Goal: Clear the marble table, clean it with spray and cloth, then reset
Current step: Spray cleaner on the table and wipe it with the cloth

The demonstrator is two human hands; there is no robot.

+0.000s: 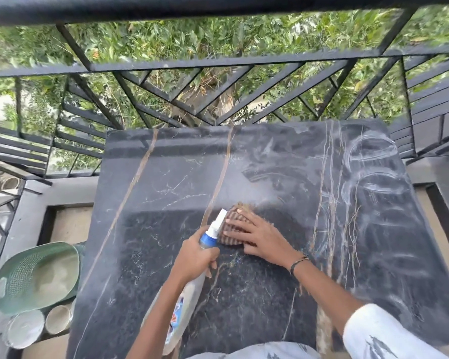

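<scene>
A black marble table [166,182] with tan veins fills the middle of the view. Its right half shows pale smeared wipe marks. My left hand [196,256] grips a spray bottle [189,294] with a blue collar and white nozzle that points away from me toward the cloth. My right hand [257,238] presses flat, fingers spread, on a brown striped cloth [232,224] near the table's centre. The nozzle tip sits right beside the cloth's left edge.
A green plastic basket [36,275] stands on the floor left of the table, with two round metal containers [39,327] beside it. A black metal railing [218,63] runs behind the table, with foliage beyond. A low grey ledge borders both sides.
</scene>
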